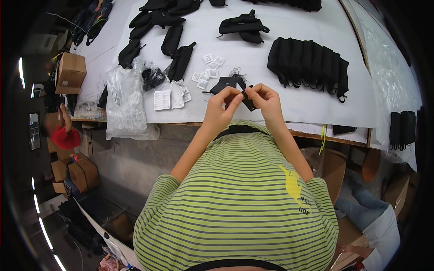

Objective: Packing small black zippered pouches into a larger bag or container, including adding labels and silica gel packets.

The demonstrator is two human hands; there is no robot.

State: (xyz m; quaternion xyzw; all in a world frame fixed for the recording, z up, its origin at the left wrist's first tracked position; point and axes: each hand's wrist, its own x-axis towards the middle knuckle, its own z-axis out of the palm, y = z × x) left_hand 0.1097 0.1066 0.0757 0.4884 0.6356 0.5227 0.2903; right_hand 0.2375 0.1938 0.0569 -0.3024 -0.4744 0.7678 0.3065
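Observation:
At the table's near edge, my left hand (223, 105) and my right hand (268, 103) meet, each closed in a pinch. A small black tag (248, 104) hangs at my right fingers. What my left fingertips pinch is too small to make out. Just beyond my hands lies a black fabric pouch (224, 84), partly hidden by them. Behind it sits a tangle of thin black strings (237, 73). Several small white packets (207, 58) lie to its left. Farther left are white printed cards (162, 100), fanned out in a stack.
Black pouches stand in a row (307, 63) at the right; more pouches (244, 27) lie toward the back. A clear plastic bag (126, 99) hangs over the front edge at left. Cardboard boxes (71, 72) stand farther left. Other people are at both sides.

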